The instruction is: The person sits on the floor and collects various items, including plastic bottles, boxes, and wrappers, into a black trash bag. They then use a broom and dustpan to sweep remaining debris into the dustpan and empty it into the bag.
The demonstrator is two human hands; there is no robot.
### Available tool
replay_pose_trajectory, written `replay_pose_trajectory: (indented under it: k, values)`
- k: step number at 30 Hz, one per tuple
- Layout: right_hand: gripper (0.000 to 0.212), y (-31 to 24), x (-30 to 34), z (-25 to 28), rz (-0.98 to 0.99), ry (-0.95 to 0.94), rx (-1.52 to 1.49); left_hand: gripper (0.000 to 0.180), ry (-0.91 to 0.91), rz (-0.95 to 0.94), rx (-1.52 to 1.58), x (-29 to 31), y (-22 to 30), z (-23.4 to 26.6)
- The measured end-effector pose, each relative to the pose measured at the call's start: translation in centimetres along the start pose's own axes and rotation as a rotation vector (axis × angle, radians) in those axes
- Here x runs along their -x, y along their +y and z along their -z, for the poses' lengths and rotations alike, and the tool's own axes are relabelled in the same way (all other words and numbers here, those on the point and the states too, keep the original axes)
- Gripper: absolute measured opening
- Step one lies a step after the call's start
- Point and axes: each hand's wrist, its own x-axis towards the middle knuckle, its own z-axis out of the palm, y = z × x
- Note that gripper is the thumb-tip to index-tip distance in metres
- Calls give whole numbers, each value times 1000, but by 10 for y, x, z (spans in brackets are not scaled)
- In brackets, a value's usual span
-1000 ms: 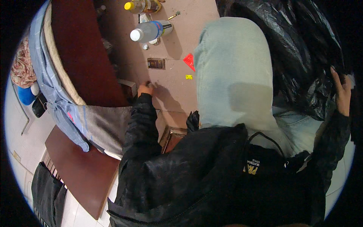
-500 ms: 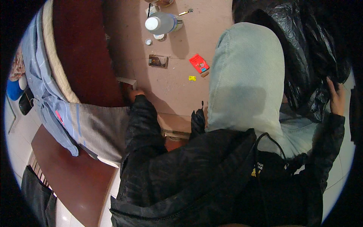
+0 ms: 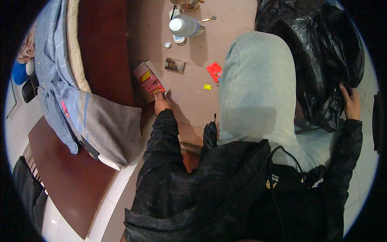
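My left hand (image 3: 162, 105) pinches the box (image 3: 157, 75) by its near edge, while my right hand (image 3: 352, 105) touches the bag (image 3: 314, 60), whether closed I cannot tell.

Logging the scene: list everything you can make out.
Plastic bottle: 1, clear, white-capped, upper centre.
Container: 1, amber, top edge.
Round cap: 1, white, below bottle.
Thin stick: 1, yellowish, right of bottle.
Flat pack: 1, dark brown, below cap.
Packet: 1, red, centre.
Wrapper-like piece: 1, yellow, below packet.
Open box: 1, pale-walled, reddish contents, centre left.
Plastic bag: 1, black, upper right.
Panels: 2, reddish-brown, left.
Cloths: several, blue, grey, cream, black, left.
Far-left items: several, blue and black, unclear.
Floor tiles: several, white, lower left.
Surface: 1, pinkish tan, centre.
Trousers: 1 pair, pale denim, centre.
Jacket: 1, black, lower centre.
Left hand: 1, bare, at box.
Right hand: 1, bare, at bag.
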Motion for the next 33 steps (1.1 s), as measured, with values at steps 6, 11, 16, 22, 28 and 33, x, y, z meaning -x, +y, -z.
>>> replay_pose_trajectory:
  k: [6, 11, 16, 22, 28, 33]
  values:
    - [43, -11, 6, -2, 1, 2, 1, 34, 15, -24, -16, -13, -10, -1]
    - [41, -11, 7, -2, 55, -22, -51, 37, -63, 162, -140, -29, -26, -11]
    - [44, -2, 17, -2, -51, -64, -123, 40, -138, 381, -184, -56, -43, -12]
    - [40, 17, 43, 7, -102, 18, -119, 41, -100, 373, -229, -100, -74, -7]
    - [37, 36, 53, 13, -159, -10, -144, 41, -31, 232, -154, -215, -71, -8]
    - [34, 34, 55, 14, -164, 36, 18, 41, -30, 168, -83, -289, -56, -19]
